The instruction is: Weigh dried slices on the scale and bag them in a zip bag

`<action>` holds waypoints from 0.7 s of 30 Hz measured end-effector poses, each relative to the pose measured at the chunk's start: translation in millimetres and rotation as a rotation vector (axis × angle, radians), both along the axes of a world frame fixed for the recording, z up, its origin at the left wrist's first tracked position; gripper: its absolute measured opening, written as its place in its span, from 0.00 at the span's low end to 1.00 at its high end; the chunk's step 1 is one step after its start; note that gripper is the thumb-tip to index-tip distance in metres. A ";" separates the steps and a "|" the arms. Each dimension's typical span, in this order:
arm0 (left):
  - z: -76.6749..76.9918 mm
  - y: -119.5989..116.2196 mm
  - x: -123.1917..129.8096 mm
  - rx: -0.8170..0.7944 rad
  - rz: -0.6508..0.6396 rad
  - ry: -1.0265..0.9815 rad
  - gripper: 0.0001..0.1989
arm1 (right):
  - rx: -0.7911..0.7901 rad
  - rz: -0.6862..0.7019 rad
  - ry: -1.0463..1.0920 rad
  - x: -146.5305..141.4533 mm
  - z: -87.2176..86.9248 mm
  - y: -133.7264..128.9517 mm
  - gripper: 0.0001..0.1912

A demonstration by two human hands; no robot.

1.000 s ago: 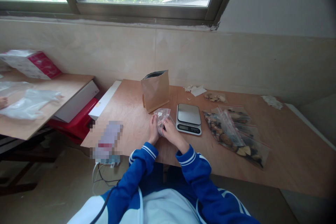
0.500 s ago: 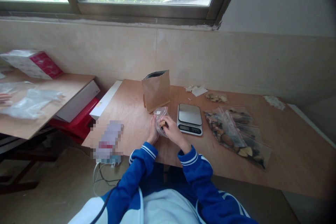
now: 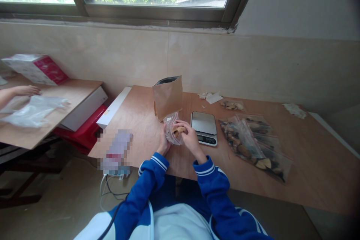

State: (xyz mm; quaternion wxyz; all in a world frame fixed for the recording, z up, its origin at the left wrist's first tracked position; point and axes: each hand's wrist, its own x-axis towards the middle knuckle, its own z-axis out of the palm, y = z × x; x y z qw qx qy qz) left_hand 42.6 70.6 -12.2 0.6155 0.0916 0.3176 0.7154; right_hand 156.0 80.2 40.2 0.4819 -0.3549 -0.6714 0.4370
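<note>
A small clear zip bag is held by my left hand, whose fingers are closed on its left side. My right hand is at the bag's right side, fingers closed on a light brown dried slice at the bag's mouth. Just behind the bag stands an open brown paper pouch, upright. To the right of my right hand lies a white kitchen scale with a bare metal plate.
Clear bags of dried slices lie right of the scale. A smaller bag, white paper and crumpled white material lie farther back. Another person's hand is over the left table near a plastic bag.
My right hand has shifted slightly right and up, and more of the brown slice shows at the bag's mouth. The other person's hand has come farther into view.
</note>
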 end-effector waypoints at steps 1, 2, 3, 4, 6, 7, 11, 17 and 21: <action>-1.5 0.7 -1.0 0.005 0.001 -0.010 0.19 | -0.006 -0.030 0.025 0.8 0.7 -0.2 0.23; -2.4 1.1 -1.8 0.006 -0.004 -0.021 0.19 | -0.012 -0.061 0.047 1.5 0.9 -0.3 0.22; -3.0 1.3 -2.4 0.002 -0.018 -0.033 0.19 | -0.019 -0.088 0.065 1.9 0.6 -0.3 0.21; -3.2 1.3 -2.8 -0.005 -0.039 -0.046 0.20 | -0.026 -0.104 0.078 2.2 0.0 -0.2 0.20; -3.5 1.0 -3.4 0.002 -0.073 -0.077 0.20 | -0.037 -0.112 0.093 2.3 -1.0 0.2 0.18; -3.9 0.9 -3.8 0.010 -0.080 -0.087 0.20 | -0.042 -0.114 0.100 2.3 -1.0 0.6 0.17; -9.7 2.0 -6.9 0.020 -0.076 -0.068 0.20 | -0.057 -0.160 0.153 2.4 3.0 5.0 0.13; -17.8 6.5 -11.0 0.000 -0.069 -0.015 0.20 | -0.072 -0.247 0.373 -2.5 20.4 38.2 0.11; -15.5 6.3 -11.9 -0.017 -0.074 -0.005 0.20 | 0.092 -0.264 0.374 -10.7 51.5 83.9 0.10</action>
